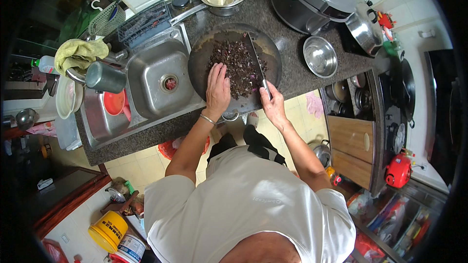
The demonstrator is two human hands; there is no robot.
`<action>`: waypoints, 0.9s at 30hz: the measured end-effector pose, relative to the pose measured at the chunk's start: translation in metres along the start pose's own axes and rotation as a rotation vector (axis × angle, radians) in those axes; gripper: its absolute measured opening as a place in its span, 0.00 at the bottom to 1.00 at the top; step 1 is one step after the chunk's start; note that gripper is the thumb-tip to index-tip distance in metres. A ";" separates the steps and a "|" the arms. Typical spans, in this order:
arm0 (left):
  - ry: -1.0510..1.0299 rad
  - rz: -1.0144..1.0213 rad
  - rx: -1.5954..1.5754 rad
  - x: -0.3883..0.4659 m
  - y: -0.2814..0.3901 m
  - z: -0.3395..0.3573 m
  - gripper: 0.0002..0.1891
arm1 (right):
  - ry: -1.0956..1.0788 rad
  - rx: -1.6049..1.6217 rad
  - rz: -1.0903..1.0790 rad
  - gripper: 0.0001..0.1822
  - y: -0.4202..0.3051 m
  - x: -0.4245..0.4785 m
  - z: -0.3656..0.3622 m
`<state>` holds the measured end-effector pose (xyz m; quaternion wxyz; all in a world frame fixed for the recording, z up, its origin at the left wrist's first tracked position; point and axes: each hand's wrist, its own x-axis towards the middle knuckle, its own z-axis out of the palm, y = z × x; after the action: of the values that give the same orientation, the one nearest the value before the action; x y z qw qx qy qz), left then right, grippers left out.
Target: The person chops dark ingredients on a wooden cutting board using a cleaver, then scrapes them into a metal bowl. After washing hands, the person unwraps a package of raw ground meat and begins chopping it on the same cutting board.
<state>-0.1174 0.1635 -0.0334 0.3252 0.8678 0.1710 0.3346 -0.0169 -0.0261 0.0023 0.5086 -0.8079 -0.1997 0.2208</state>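
A round dark cutting board lies on the speckled stone counter, right of the sink. Finely chopped dark reddish-brown food, with a few purple bits, is heaped over its middle. My right hand grips the handle of a kitchen knife; the blade stands on edge at the heap's right side and points away from me. My left hand rests at the near left edge of the heap, palm down, fingers extended and close together. I cannot see it holding anything. A metal bangle is on that wrist.
Left of the board is a steel double sink with a red plastic dipper. A steel bowl and a large grey cooker stand to the right. Behind the board, a steel pan holds white cloth. A blue-grey basket sits behind the sink.
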 end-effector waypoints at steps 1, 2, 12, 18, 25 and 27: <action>0.002 0.003 -0.008 0.002 0.002 0.000 0.21 | 0.037 -0.013 -0.063 0.22 -0.001 0.001 0.002; 0.004 0.005 -0.015 0.004 0.004 -0.001 0.21 | 0.074 -0.026 -0.127 0.22 -0.002 0.002 0.004; 0.015 0.002 -0.015 -0.002 0.003 -0.013 0.20 | -0.012 -0.039 -0.057 0.24 -0.034 -0.011 0.009; 0.012 -0.015 -0.022 -0.004 0.005 -0.018 0.20 | -0.061 -0.008 -0.006 0.23 -0.027 -0.019 0.009; 0.001 -0.001 -0.016 -0.007 0.004 -0.017 0.21 | -0.035 -0.067 -0.036 0.24 -0.022 -0.017 0.023; -0.023 -0.021 -0.025 -0.012 0.003 -0.016 0.21 | -0.014 -0.042 -0.104 0.24 -0.024 -0.018 0.023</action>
<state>-0.1366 0.1624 -0.0279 0.3417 0.8655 0.1722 0.3232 -0.0474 -0.0094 0.0177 0.5010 -0.8053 -0.2495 0.1953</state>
